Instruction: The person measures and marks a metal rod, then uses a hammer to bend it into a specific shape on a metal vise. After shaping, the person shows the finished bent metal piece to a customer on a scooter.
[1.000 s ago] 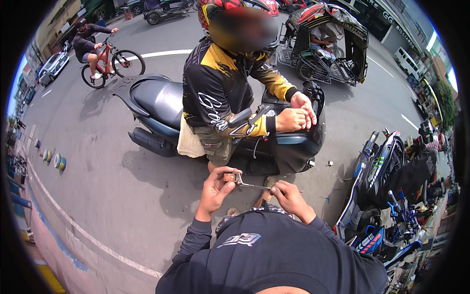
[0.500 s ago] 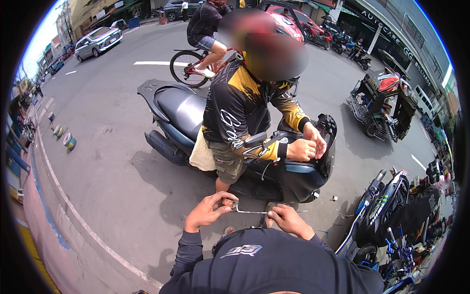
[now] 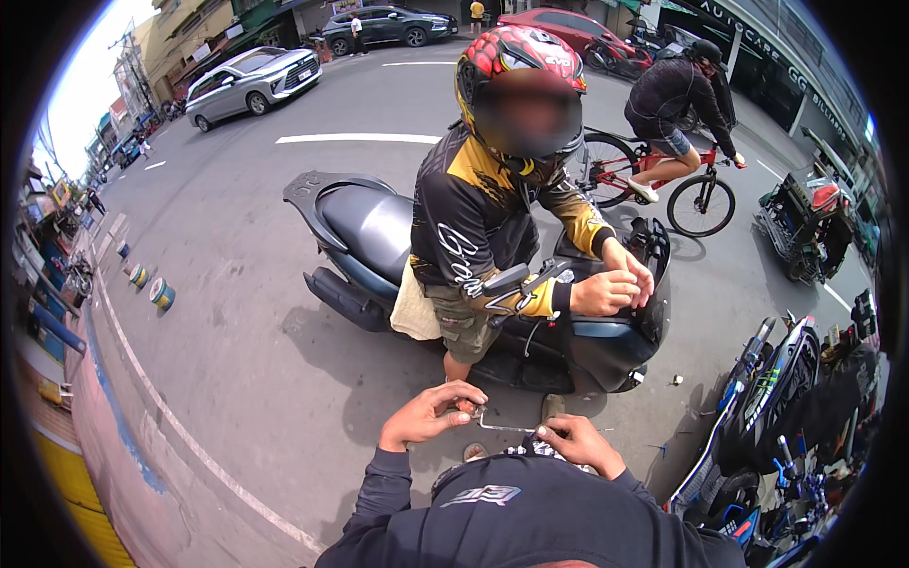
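Observation:
In front of my dark top, a thin pale metal rod [image 3: 507, 429] with a bent end stretches between my two hands. Its hooked end meets the fingers of my left hand [image 3: 426, 417], which is closed in a pinch. Between those fingertips shows a small reddish-brown piece [image 3: 467, 407], too small to name. My right hand [image 3: 578, 443] is closed on the straight part of the rod, thumb on top, and the thin tip sticks out past it. Just beyond stands a person in a helmet [image 3: 521, 47] and a black-and-yellow jersey [image 3: 464, 194], hands together over the scooter's front.
A dark blue scooter [image 3: 365, 222] stands behind that person. Parked motorcycles [image 3: 767, 398] crowd the right side. A curb line [image 3: 189, 445] runs along the left, with painted buckets [image 3: 162, 293]. On the road are a cyclist [image 3: 672, 114], a silver car [image 3: 254, 80] and a tricycle [image 3: 810, 222].
The cyclist has ridden from behind the helmeted person out to the right. The silver car has come closer. My view has shifted a little; both hands keep their grip on the same things.

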Motion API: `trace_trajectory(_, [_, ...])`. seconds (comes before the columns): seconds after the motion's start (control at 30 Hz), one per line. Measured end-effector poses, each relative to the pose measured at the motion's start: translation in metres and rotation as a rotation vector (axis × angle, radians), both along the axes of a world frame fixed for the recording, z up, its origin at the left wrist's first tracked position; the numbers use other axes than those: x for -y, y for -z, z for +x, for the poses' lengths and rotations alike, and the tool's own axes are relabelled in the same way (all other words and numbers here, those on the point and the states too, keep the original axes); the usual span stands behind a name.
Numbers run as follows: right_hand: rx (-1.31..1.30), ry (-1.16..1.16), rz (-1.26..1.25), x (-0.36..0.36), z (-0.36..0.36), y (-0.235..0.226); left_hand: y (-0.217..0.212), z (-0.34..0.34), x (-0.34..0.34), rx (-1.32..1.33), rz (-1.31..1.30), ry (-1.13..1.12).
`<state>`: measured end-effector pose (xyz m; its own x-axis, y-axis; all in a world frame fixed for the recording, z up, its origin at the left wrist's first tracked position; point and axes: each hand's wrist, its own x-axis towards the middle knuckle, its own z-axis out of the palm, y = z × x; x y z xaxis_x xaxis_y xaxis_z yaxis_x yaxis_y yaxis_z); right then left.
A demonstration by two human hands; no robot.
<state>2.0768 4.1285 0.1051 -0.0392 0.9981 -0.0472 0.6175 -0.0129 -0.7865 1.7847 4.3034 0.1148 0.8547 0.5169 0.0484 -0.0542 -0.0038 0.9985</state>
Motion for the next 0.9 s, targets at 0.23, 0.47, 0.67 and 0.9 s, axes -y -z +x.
trace_trajectory(0.23, [-0.276,0.064,-0.224,0.010,0.002,0.004,0.006,0.022,0.009,0.175,-0.136,0.006])
trace_trajectory(0.47, [-0.064,0.266,-0.139,0.024,0.006,-0.011,0.001,0.041,-0.002,0.056,0.058,0.008])
trace_trajectory(0.67, [-0.002,0.335,-0.176,0.041,0.009,-0.005,-0.008,0.054,0.000,-0.108,0.299,0.023])
trace_trajectory(0.9, [-0.056,0.229,-0.206,0.027,0.026,0.002,0.023,0.073,0.031,0.164,-0.236,-0.148])
